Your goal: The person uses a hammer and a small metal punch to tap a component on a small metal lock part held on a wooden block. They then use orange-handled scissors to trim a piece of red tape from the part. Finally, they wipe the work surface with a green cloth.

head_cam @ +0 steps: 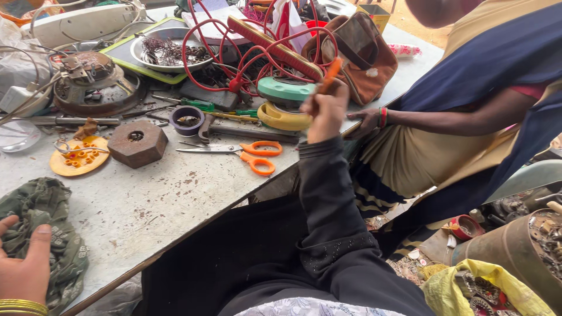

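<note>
1. Left hand (23,266), bottom left corner: rests on a green cloth (44,234) at the near edge of the tabletop (164,199); the fingers lie loosely spread on the fabric and pinch nothing; gold bangles (23,306) at the wrist.
2. Orange disc (78,156) with holes, flat on the tabletop, behind the cloth.
3. Rusty six-sided block (137,142) with a centre hole, just right of the disc.
4. Motor part (96,85) with wires, at the back left.
5. Metal bowl (170,51) of wire scraps on a green-edged tray.
6. Purple cup (187,119), in front of the bowl.
7. Scissors (243,153) with orange handles, lying flat, near the tabletop's front edge.
8. Red wire (252,55), in loose coils over the clutter at the back.
9. Tape rolls (285,102), green stacked on yellow, just left of the raised hand.
10. Right hand (323,114), in a black sleeve, raised over the tabletop's right edge; the fingers are closed around an orange tool handle (332,70) that points up.
11. Brown bag (363,58), behind that hand.
12. Another person's hand (367,120), at the tabletop's right edge.
</note>
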